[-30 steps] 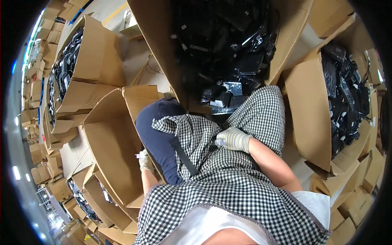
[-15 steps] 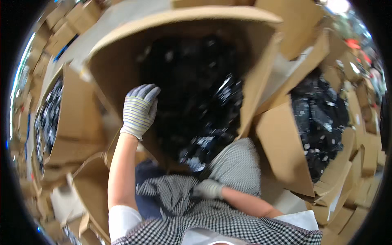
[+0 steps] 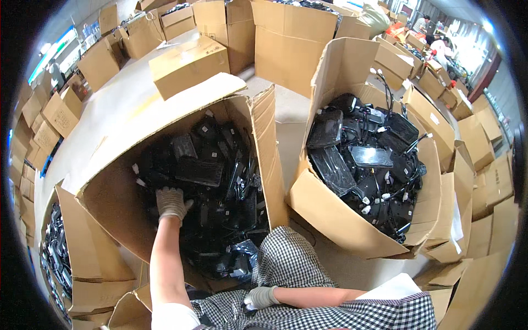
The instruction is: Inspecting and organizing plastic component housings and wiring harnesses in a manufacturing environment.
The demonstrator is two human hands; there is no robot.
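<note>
Flat black plastic parts (image 3: 199,172), some bearing small white labels (image 3: 205,130) too tiny to read, lie inside a large open brown cardboard box (image 3: 269,148), where a worker's left hand (image 3: 172,204) in a grey knit glove reaches among them, its grip impossible to tell. The similarly gloved right hand (image 3: 260,297) rests, fingers curled, on black-and-white checked cloth (image 3: 289,256) at the lap; whether it holds anything cannot be told. Alongside at right, a 2nd open brown cardboard box (image 3: 341,225) holds black parts with white connectors (image 3: 366,209), while beyond sits a closed brown carton (image 3: 190,66) with dark, illegible printing.
</note>
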